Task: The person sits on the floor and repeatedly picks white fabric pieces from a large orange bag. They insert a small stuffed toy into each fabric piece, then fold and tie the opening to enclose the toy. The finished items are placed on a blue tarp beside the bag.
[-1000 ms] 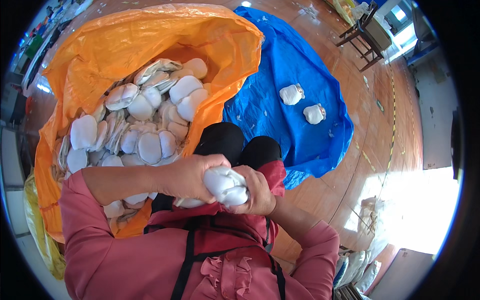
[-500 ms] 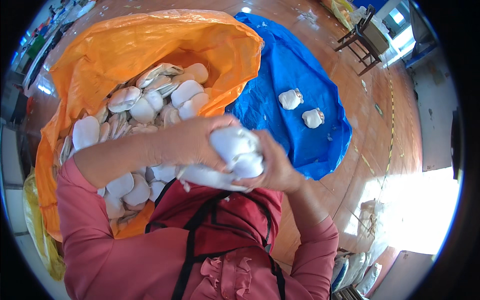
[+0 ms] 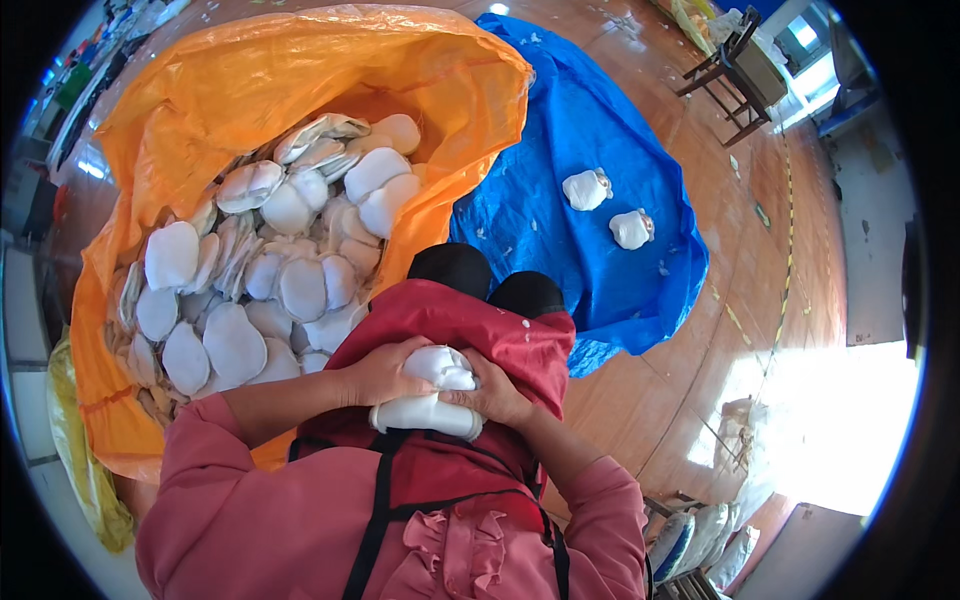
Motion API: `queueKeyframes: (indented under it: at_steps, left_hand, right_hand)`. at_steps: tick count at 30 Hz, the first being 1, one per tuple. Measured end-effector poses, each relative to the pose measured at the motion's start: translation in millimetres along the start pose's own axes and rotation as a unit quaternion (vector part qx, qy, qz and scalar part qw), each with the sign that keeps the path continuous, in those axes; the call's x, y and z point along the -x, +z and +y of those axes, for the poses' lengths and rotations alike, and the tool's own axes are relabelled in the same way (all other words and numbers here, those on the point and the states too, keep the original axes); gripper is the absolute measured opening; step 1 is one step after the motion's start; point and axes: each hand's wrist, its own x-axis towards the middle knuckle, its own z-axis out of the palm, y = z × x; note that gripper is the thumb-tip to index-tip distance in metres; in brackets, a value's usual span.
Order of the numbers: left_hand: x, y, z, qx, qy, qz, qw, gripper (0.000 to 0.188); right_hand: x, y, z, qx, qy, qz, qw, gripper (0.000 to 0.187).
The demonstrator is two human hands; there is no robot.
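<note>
Both my hands press a white padded piece (image 3: 430, 392) against my red apron, low in front of my body. My left hand (image 3: 378, 372) grips its left side and my right hand (image 3: 492, 392) grips its right side. The piece looks folded or bundled between them. To the left, a big orange sack (image 3: 300, 80) lies open, filled with several white oval pads (image 3: 290, 270). On the blue tarp (image 3: 560, 130) ahead lie two white bundles (image 3: 585, 188), the second (image 3: 632, 229) just right of the first.
A brown tiled floor surrounds the tarp. A dark metal stand (image 3: 735, 70) is at the far right. A yellow sack (image 3: 80, 450) lies at the left edge. Stacked white bags (image 3: 700, 535) sit at the lower right.
My hands lifted the white piece up towards chest height half a second ago, then brought it back down against my apron. The sack and tarp bundles have not moved.
</note>
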Motion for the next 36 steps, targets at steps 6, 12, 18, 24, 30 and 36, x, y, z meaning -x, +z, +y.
queueKeyframes:
  at_steps: [6, 12, 18, 24, 30, 36]
  left_hand:
    - [7, -4, -5, -0.063, 0.059, -0.008, 0.996, 0.058]
    - [3, -5, -13, 0.29, -0.046, -0.042, 0.955, 0.043]
    - [-3, -5, -5, 0.389, -0.085, -0.058, 0.915, 0.035]
    - [-5, 2, -1, 0.315, -0.073, -0.025, 0.946, 0.031]
    - [-3, 7, -9, 0.16, -0.028, 0.03, 0.986, 0.035]
    - [0, 14, -11, 0.119, 0.026, 0.058, 0.991, 0.026]
  right_hand:
    - [-3, 6, 7, 0.014, -0.043, 0.005, 0.999, 0.064]
    - [-2, 9, 13, -0.034, -0.056, 0.012, 0.998, 0.065]
    - [-8, 10, 15, 0.016, -0.056, 0.018, 0.998, 0.059]
    - [-7, 10, -2, 0.068, -0.005, 0.011, 0.998, 0.065]
    - [0, 3, 0, 0.015, -0.001, -0.064, 0.998, 0.077]
    - [8, -8, 12, -0.176, -0.047, -0.147, 0.972, 0.079]
